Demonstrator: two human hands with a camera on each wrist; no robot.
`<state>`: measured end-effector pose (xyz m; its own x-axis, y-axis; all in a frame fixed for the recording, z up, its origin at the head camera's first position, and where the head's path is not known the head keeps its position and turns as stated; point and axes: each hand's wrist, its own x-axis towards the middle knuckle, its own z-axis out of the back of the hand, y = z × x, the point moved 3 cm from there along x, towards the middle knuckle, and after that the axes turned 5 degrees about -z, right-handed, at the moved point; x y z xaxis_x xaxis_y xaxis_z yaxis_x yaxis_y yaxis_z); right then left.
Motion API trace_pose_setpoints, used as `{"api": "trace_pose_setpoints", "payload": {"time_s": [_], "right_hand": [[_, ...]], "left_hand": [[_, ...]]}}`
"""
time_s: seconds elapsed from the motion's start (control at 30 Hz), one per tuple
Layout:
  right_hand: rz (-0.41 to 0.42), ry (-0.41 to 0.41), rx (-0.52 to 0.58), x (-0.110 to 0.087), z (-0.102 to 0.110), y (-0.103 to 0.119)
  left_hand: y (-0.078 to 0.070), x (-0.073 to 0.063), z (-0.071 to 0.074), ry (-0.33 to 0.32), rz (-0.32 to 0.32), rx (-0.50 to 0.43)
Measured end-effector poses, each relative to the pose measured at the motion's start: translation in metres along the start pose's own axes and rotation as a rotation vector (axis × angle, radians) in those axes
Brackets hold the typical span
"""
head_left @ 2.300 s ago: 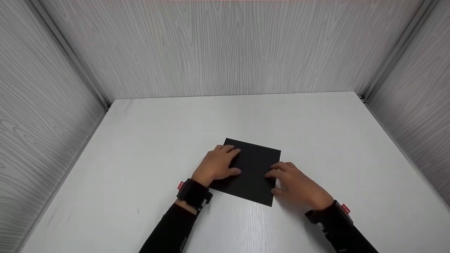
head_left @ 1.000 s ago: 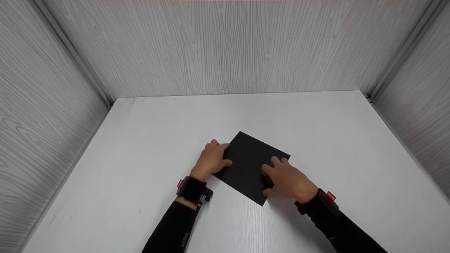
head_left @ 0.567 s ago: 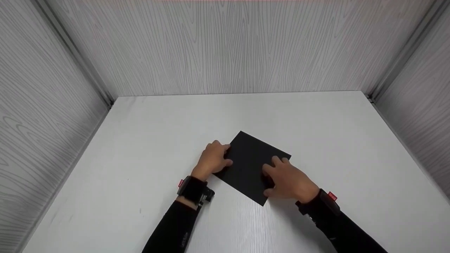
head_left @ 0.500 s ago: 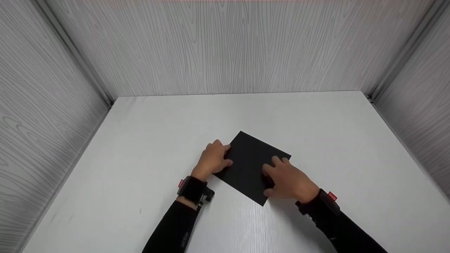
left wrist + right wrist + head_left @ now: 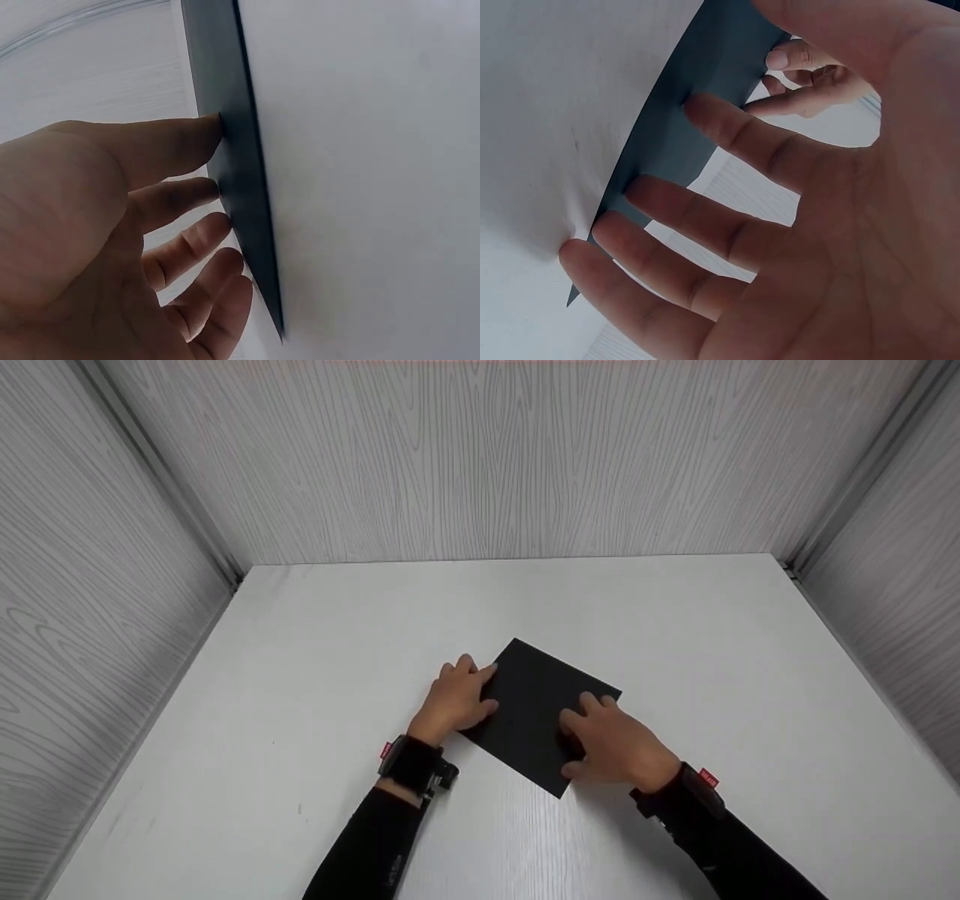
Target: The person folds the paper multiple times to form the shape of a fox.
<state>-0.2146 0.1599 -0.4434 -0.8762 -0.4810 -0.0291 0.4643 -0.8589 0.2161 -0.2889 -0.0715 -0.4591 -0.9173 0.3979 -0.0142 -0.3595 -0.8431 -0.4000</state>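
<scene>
A square black sheet of paper (image 5: 525, 712) lies turned at an angle on the white table, in the middle of the head view. At its left edge my left hand (image 5: 454, 697) rests its thumb and index fingertip on the sheet, the other fingers spread beyond the edge. My right hand (image 5: 619, 742) touches the sheet's right side with fingertips, its thumb near the front corner. In the left wrist view the thumb (image 5: 184, 142) meets the dark surface. The right wrist view shows long, slightly bent fingers (image 5: 742, 142) against the sheet, the little fingertip on the table.
The white tabletop (image 5: 337, 645) extends around the sheet. Grey wood-grained panels stand behind it, such as the back panel (image 5: 495, 465), and on the left (image 5: 97, 622) and right (image 5: 885, 570). Black bands sit on both wrists.
Since the first frame the sheet has turned clockwise, its far corner swinging right. The right hand has shifted onto it. Lately the left index finger has extended slightly along the edge.
</scene>
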Motion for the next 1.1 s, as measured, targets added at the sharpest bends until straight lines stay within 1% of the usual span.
{"api": "trace_pose_setpoints", "payload": {"time_s": [0.1,0.2,0.37,0.53,0.73,0.8,0.9,1.1], "right_hand": [[0.018,-0.028,0.0,-0.0008,-0.0004,0.0001],[0.023,-0.034,0.001,-0.0012,-0.0005,0.0003],[0.008,-0.019,-0.005,-0.001,-0.0008,-0.0001],[0.012,-0.011,-0.009,-0.0009,-0.001,-0.0003],[0.0,0.0,-0.009,-0.0004,-0.0001,-0.0007],[0.0,0.001,-0.011,0.0,0.0,-0.0006],[0.004,0.003,-0.014,0.0005,-0.0002,-0.0003],[-0.007,0.007,0.001,0.0016,-0.001,-0.0002]], "left_hand": [[0.0,0.0003,-0.0015,0.011,0.006,-0.012],[0.0,0.0006,-0.0023,0.015,0.012,-0.012],[-0.0002,0.0007,-0.0019,0.023,0.015,-0.005],[-0.0001,0.0,-0.001,0.032,0.02,0.031],[-0.002,-0.0007,0.0004,0.018,0.009,0.033],[-0.0021,-0.0012,0.0007,0.008,0.006,0.017],[-0.0014,-0.0023,0.0012,-0.008,0.012,-0.036],[0.0013,-0.0021,0.0032,-0.04,0.044,-0.133]]}}
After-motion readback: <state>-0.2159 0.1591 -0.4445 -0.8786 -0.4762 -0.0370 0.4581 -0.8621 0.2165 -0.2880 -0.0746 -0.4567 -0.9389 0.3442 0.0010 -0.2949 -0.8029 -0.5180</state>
